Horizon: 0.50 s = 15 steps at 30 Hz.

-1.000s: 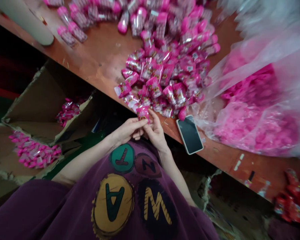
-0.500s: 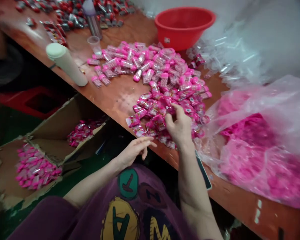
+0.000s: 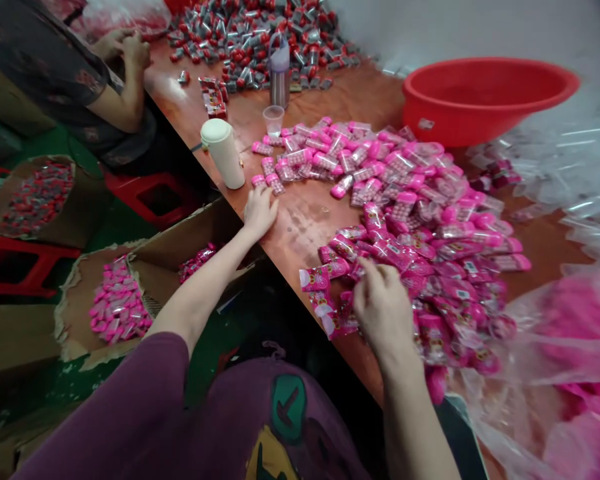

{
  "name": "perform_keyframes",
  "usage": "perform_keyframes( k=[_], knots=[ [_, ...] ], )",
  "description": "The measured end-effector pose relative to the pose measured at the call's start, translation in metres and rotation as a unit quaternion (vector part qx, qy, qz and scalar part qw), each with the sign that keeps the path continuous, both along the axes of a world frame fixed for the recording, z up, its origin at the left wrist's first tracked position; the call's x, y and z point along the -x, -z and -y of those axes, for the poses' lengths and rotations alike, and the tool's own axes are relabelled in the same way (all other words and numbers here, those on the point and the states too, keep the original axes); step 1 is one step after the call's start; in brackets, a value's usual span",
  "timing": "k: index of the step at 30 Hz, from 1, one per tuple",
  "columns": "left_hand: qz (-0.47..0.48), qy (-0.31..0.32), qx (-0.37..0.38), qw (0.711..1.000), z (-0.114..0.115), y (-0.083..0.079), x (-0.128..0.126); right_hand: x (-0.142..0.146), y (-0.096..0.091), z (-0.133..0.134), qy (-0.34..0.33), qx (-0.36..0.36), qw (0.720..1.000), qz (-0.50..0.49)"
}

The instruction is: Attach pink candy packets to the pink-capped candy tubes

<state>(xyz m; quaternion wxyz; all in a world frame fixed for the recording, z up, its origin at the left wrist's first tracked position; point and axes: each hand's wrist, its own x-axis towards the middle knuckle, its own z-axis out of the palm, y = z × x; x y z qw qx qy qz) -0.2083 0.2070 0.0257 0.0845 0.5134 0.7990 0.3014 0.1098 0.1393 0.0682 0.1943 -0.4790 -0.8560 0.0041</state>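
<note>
My left hand (image 3: 261,212) reaches across the table edge, fingers stretched out, with its tips at two small clear bottles with pink caps (image 3: 274,183). Over the near side of the pile, my right hand (image 3: 386,307) has its fingers curled down among shiny pink printed packets (image 3: 400,257); whatever lies between the fingertips is hidden. Behind the packets spreads a large heap of pink-capped bottles (image 3: 325,160) with small pink pieces inside. A white lidded tumbler (image 3: 225,157) stands just beyond my left hand.
A red basin (image 3: 485,110) stands at the back right, beside clear plastic pieces (image 3: 545,160). Pink items fill a plastic bag (image 3: 585,320) at right. Below the table is a torn cardboard box (image 3: 75,313) of pink bottles. A co-worker's hands (image 3: 130,50) are at the far left.
My left hand has moved forward and left, from near the packets to the bottles by the tumbler. My right hand remains at the packets, fingers now curled lower. The view has swung left.
</note>
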Motion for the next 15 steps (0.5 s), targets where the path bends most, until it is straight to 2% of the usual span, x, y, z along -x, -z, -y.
perform_keyframes(
  k=[3, 5, 11, 13, 15],
  knots=[
    [-0.107, 0.040, 0.060, 0.992, -0.030, 0.008, -0.001, 0.024, 0.011, 0.024, -0.103, 0.024, 0.994, -0.011],
    [-0.126, 0.059, 0.066, 0.988, -0.029, 0.012, -0.014, 0.036, 0.020, 0.036, -0.132, 0.045, 0.990, -0.018],
    [-0.079, 0.087, 0.033, 0.993, 0.023, 0.025, -0.044, 0.044, 0.039, 0.049, -0.119, 0.164, 0.973, -0.113],
    [-0.047, 0.088, -0.003, 0.995, 0.039, 0.028, -0.048, 0.044, 0.041, 0.050, -0.112, 0.201, 0.957, -0.178],
    [0.021, 0.060, -0.053, 0.997, 0.053, 0.029, -0.053, 0.045, 0.041, 0.053, -0.106, 0.230, 0.934, -0.252]
  ],
)
